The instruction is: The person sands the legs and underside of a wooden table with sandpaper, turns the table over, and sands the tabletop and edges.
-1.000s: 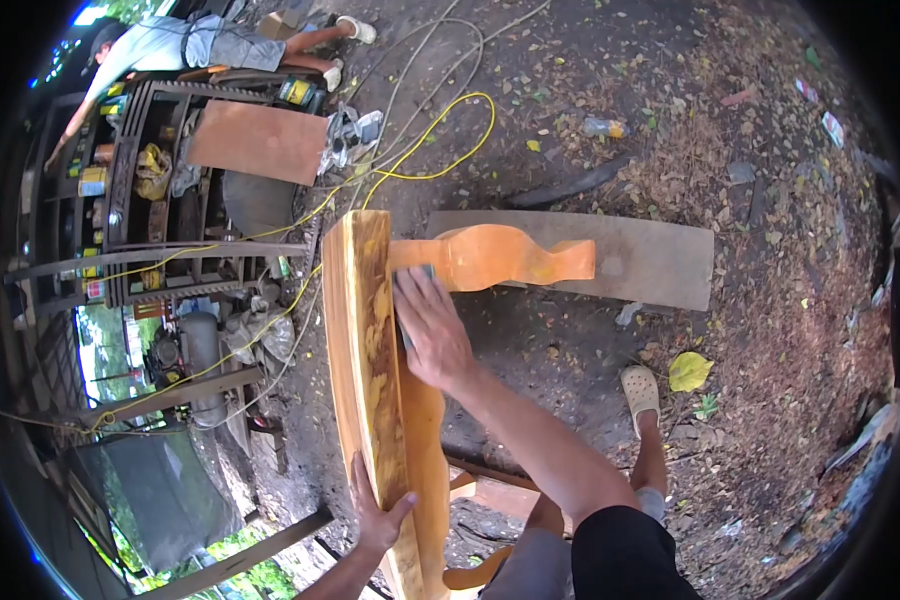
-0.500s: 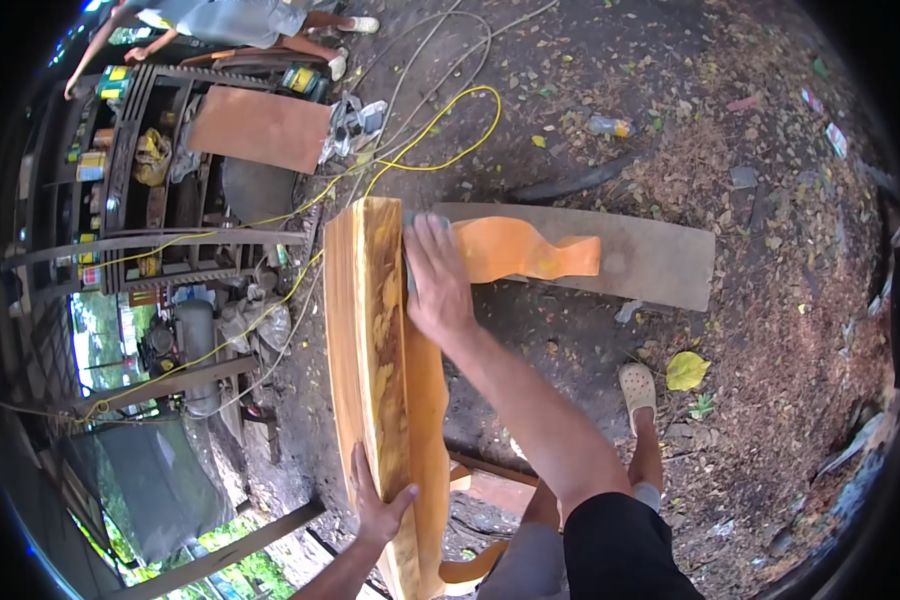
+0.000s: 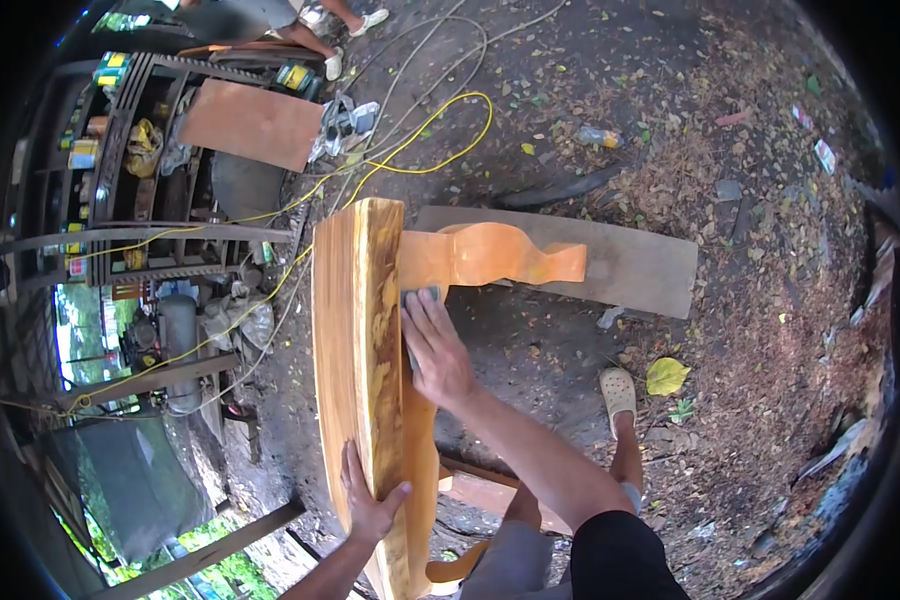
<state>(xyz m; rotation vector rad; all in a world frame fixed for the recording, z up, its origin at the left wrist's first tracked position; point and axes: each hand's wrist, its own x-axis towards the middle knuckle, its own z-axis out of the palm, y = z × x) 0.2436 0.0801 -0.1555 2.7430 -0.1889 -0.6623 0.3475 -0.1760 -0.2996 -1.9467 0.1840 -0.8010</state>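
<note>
A wooden table with a thick live edge and a carved leg extends in front of me. My right hand lies with stretched fingers against the apron below the edge, close to the leg. Under its fingers is a thin grey piece that looks like sandpaper, mostly hidden by the hand. My left hand rests over the near part of the edge, fingers flat on the top and thumb apart on the edge's face. Nothing shows in that hand.
A grey board lies on the leaf-strewn ground beyond the leg. Yellow cord loops across the dirt. Shelves with cans and a reddish-brown panel stand at left. Another person's legs show at the top.
My right hand has slid along the apron toward me, with the grey piece under its fingers, uncovering the top of the leg. My left hand stays on the edge.
</note>
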